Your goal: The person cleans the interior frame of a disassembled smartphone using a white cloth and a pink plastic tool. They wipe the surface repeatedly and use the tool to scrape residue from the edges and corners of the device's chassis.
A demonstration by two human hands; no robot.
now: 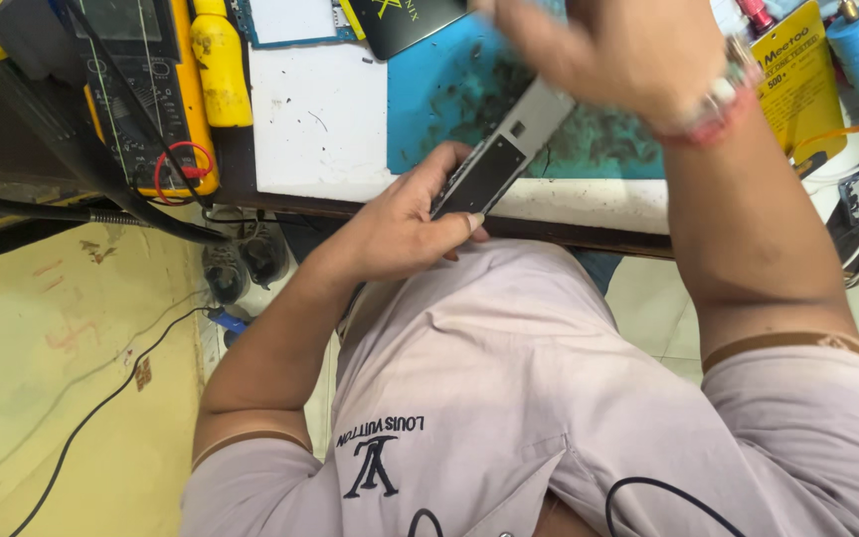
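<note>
Both hands, left hand (405, 224) and right hand (608, 50), grip a slim grey-and-black phone frame (504, 154), tilted diagonally.

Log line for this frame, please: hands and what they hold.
left hand: grips near end of phone frame | right hand: blurred, on far end of it | under: blue mat | left: yellow multimeter

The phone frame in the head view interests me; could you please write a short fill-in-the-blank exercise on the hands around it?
1. The left hand grips the near end of the grey ____ frame.
2. The right hand covers the frame's ____ end.
3. The frame is held over a ____ work mat.
4. A ____ multimeter lies at the bench's left.

Missing words: phone; far; blue; yellow
</note>
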